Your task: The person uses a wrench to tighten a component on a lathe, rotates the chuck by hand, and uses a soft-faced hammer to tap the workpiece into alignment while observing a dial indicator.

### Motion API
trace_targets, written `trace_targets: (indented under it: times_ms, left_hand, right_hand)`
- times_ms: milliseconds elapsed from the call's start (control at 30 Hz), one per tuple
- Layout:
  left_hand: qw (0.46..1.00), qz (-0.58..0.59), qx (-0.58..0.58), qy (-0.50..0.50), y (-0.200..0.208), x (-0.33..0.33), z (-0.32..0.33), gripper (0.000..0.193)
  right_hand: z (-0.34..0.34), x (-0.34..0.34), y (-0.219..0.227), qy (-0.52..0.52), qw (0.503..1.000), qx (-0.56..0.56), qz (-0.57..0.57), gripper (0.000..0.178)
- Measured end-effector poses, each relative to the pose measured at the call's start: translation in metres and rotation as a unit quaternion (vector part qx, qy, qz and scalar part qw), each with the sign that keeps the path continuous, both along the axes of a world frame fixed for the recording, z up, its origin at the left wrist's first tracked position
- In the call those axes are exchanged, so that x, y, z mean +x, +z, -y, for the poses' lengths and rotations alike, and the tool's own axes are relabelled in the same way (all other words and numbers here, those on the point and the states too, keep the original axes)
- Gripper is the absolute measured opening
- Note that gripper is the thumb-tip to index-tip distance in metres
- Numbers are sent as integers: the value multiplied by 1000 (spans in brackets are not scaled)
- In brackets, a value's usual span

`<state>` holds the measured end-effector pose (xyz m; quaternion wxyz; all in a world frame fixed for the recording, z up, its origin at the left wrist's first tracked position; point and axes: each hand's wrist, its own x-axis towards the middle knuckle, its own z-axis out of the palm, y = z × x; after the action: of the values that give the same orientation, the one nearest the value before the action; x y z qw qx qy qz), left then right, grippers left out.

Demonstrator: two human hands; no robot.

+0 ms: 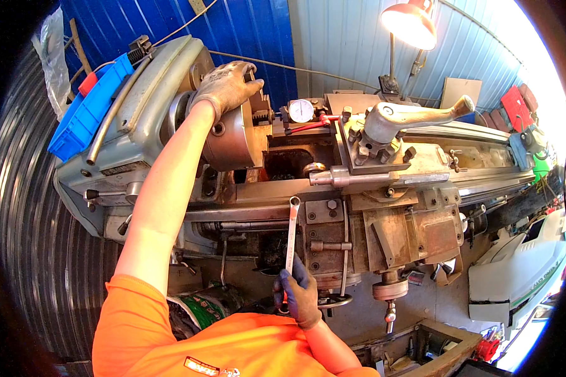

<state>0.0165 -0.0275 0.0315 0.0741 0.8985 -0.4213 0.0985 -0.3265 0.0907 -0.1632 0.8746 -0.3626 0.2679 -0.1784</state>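
Head view: I see gloved left hand (pixel 225 88) half-curled on lathe chuck (pixel 229 139), can't tell if gripping; gloved right hand (pixel 300 295) clenched round ring-ended spanner (pixel 291 240).

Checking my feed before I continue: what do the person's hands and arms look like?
The left hand wears a pale greyish glove with dark marks; the right hand wears a dark bluish glove. A short orange cloth sleeve leaves the left forearm bare.
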Motion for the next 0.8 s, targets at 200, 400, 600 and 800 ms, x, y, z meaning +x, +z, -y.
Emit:
trace_targets:
  times_ms: [200,400,600,800]
  left_hand:
    - [1000,-3,1,0,3,-5,0,58]
    - [1000,0,0,-3,0,0,0,58]
    - [1000,0,-7,-3,-1,0,0,57]
    - [1000,9,-16,-5,-1,-1,-1,57]
  right_hand:
    - [0,1,1,3,1000,0,-2,53]
    - [1,4,1,3,1000,0,4,53]
    - [1,6,-1,-4,1000,-3,-4,51]
    - [2,6,-2,3,1000,1,0,53]
